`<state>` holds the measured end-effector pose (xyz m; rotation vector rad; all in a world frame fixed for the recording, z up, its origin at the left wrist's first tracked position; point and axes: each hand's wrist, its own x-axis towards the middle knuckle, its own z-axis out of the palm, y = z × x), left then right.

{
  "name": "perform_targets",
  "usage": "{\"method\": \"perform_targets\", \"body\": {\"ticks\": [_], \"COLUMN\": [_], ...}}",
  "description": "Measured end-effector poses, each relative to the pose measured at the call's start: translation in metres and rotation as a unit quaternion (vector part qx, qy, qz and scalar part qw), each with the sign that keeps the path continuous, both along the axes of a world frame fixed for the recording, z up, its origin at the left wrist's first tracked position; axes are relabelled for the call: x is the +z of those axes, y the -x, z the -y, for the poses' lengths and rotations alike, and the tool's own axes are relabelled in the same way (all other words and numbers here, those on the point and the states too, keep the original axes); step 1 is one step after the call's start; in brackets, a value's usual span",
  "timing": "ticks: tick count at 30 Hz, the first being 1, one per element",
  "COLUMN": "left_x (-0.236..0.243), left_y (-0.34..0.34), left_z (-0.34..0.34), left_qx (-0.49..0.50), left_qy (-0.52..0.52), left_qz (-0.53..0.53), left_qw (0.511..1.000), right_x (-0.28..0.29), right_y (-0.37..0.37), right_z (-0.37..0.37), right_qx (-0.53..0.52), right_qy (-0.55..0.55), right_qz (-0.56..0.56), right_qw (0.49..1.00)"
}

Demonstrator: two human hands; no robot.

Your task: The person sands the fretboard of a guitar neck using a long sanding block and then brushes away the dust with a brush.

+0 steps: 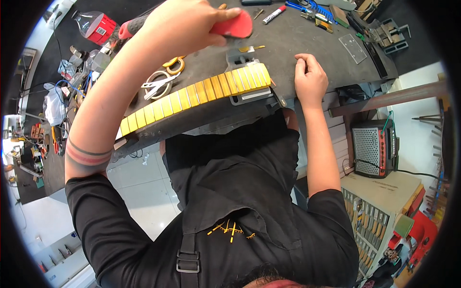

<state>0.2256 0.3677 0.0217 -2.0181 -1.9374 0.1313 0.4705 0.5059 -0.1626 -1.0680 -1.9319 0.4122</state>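
Note:
My left hand (185, 21) is closed on a red, rounded hand tool (235, 26), raised over the bench. The tool is slightly blurred and its working side cannot be made out. Below it lies a guitar neck (192, 94), its fingerboard covered in yellow tape strips with thin metal frets showing between them. The neck's right end rests at a grey vise (240, 57) near the bench's front edge; my left forearm hides part of its left end. Well to the right of the neck, my right hand (311, 79) rests on the bench edge, fingers curled in and nothing visible in them.
Tape rolls (174, 65) and a white cutter (161, 85) lie behind the neck. A plastic bottle (98, 28) and clutter fill the far left. A red-capped marker (274, 15), a clear plate (352, 49) and another vise (391, 36) stand toward the right. An amplifier (369, 150) sits at right.

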Motion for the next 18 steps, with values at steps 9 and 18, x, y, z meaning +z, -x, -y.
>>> {"method": "perform_targets", "body": {"ticks": [9,18], "left_x": [-0.017,-0.015], "left_y": [0.017,0.007], "left_z": [0.018,0.065], "left_qx": [0.007,0.013], "left_qy": [0.032,0.115], "left_qz": [0.016,0.223], "left_qw": [0.999,0.968], "right_x": [0.0,-0.001], "right_y": [0.002,0.003], "right_z": [0.001,0.0], "right_qx": [0.006,0.005], "right_qy": [-0.007,0.01], "right_qz": [0.003,0.01], "right_qw": [1.0,1.0]}}
